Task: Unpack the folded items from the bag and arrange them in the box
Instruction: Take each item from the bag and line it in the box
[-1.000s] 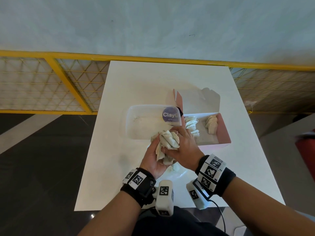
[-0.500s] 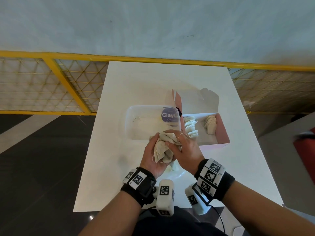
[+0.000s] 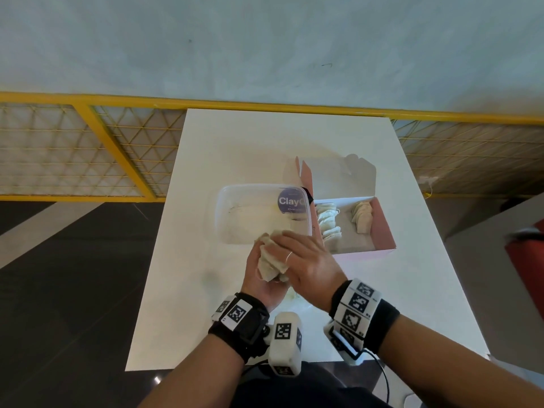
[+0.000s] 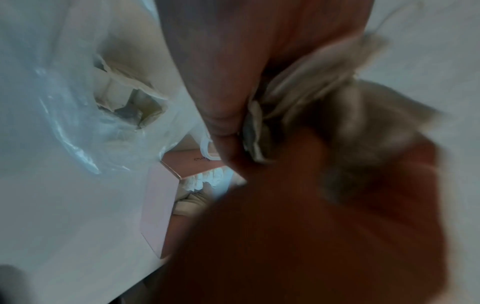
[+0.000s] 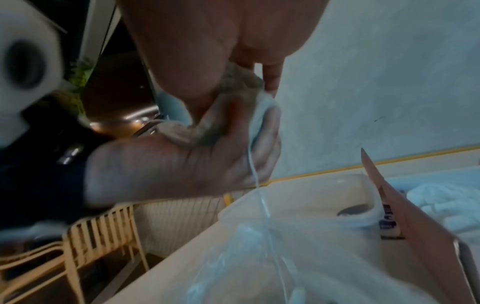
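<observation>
Both hands meet over the table's near middle, just in front of the tub. A bundle of folded cream cloths (image 3: 269, 263) lies in my left hand (image 3: 262, 278), which cups it from below. My right hand (image 3: 297, 251) lies over the top with its fingers wrapped on the bundle (image 5: 233, 115). A loose thread (image 5: 259, 185) hangs from the cloths. To the right stands the open pink box (image 3: 382, 225), with one row of folded cloths (image 3: 328, 219) at its left side and a second row (image 3: 362, 216) at its right. Crumpled under my hands is the clear plastic bag (image 5: 259, 257), holding more folded pieces (image 4: 116, 98).
A translucent tub (image 3: 235, 213) with a purple round label (image 3: 291, 201) sits against the box's left wall. The box lid (image 3: 347, 178) stands up behind it. The white table (image 3: 265, 136) is bare at the back. A yellow mesh fence (image 3: 88, 148) runs beyond it.
The bundle has shifted slightly left and toward me. My right hand has slid further over its top, so less cloth shows. Box and tub have stayed put.
</observation>
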Action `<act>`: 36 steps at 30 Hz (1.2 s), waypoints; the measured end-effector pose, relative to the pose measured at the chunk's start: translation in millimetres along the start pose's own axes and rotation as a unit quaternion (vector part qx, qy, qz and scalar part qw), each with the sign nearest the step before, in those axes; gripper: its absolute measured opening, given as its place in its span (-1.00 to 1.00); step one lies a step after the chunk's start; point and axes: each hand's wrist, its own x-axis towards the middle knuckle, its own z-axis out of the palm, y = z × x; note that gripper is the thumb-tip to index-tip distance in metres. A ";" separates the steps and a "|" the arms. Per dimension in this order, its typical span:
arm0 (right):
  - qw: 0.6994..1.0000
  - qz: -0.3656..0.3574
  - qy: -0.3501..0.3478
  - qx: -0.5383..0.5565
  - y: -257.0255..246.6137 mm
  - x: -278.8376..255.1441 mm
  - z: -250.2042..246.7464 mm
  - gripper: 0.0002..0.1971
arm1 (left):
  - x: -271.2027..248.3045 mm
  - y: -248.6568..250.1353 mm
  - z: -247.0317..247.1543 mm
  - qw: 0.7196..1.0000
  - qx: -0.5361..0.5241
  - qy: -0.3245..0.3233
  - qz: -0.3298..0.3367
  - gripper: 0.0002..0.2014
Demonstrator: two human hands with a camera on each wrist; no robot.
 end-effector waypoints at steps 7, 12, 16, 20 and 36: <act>0.981 0.057 -0.184 0.004 -4.9 -12.3 -2.8 -0.24 | -7.5 9.0 -3.8 0.998 0.032 -0.049 0.023 -0.34; 0.973 0.096 -0.151 0.147 -1.9 -8.0 -19.4 -0.30 | -5.0 9.6 0.2 0.996 0.039 -0.080 0.029 -0.50; 0.948 0.164 -0.038 0.269 8.9 -8.8 -23.9 -0.53 | -5.5 11.2 4.6 0.998 0.020 -0.059 0.030 -0.69; 0.876 0.319 0.063 0.356 18.2 -15.2 -30.5 -0.79 | -8.0 16.7 1.8 0.999 -0.002 -0.020 0.038 -0.74; 0.950 0.227 -0.053 0.206 -0.5 -10.7 -5.8 -0.70 | -17.9 16.2 2.9 0.998 0.055 0.024 0.016 -0.77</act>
